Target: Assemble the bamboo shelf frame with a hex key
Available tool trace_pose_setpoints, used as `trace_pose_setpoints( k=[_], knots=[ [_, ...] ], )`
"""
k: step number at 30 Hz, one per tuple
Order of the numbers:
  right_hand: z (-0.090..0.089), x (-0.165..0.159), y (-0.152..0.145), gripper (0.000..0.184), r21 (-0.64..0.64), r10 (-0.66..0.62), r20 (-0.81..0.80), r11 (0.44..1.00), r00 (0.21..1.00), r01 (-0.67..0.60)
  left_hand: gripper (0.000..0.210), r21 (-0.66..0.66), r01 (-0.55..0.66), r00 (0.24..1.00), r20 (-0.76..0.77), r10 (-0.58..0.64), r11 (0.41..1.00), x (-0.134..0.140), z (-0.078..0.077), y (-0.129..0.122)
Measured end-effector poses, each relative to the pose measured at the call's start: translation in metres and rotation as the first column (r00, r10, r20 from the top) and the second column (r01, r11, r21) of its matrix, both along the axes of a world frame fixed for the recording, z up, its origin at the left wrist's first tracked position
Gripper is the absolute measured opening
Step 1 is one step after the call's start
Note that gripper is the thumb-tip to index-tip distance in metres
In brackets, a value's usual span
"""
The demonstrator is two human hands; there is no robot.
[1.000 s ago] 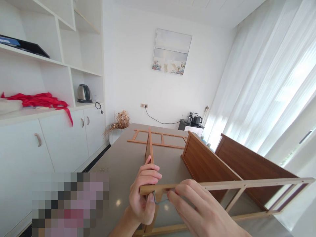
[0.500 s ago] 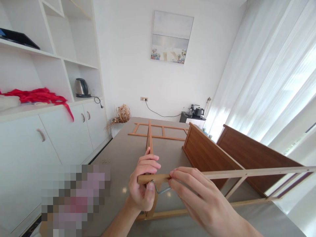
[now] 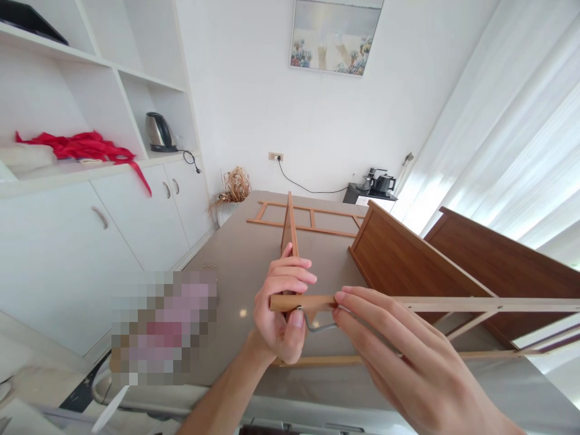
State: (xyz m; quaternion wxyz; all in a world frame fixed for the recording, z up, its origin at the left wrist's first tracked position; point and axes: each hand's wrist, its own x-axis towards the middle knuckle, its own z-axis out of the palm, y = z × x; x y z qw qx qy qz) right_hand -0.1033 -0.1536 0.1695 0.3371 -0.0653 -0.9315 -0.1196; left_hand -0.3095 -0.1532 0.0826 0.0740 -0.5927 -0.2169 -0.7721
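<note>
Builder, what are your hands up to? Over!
Left hand gripping wooden rail. Right hand holding bent metal key. Left thumb close by key's tip.

Table: ladder frame — far end | two panels — right | kettle: on shelf, left of table

The bent metal key is at lower centre; its left end meets the upper rail near that rail's left tip, and its shaft drops, then bends right. The wooden frame, pale and ladder-like, extends from lower centre to the right edge. Behind it, the inner brown board and outer brown board stand on edge at right; the narrow-looking board stands at centre.
</note>
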Motion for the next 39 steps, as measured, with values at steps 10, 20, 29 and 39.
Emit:
trace_pose_setpoints(
  k=[10,20,29,39],
  knots=[
    [0.007,-0.007,-0.009,0.029,0.054,-0.070,0.021,0.996,0.997,0.069,0.020,-0.019,-0.004,0.998,-0.058,0.003,1.000,-0.006,-0.005,-0.001],
    [0.007,-0.005,-0.012,0.033,0.059,-0.107,0.055,0.993,0.993,0.104,0.021,0.031,-0.003,1.000,-0.011,0.003,1.000,0.000,-0.007,0.003],
    [0.008,-0.011,-0.014,0.030,0.025,-0.123,0.002,0.992,0.992,0.123,0.021,0.019,-0.016,1.000,-0.009,0.016,1.000,-0.001,-0.006,0.003],
    [-0.018,-0.020,-0.005,0.027,0.102,-0.109,-0.181,0.986,0.977,0.129,0.020,-0.003,-0.010,1.000,-0.003,0.010,1.000,0.000,-0.002,0.002]
  ],
)
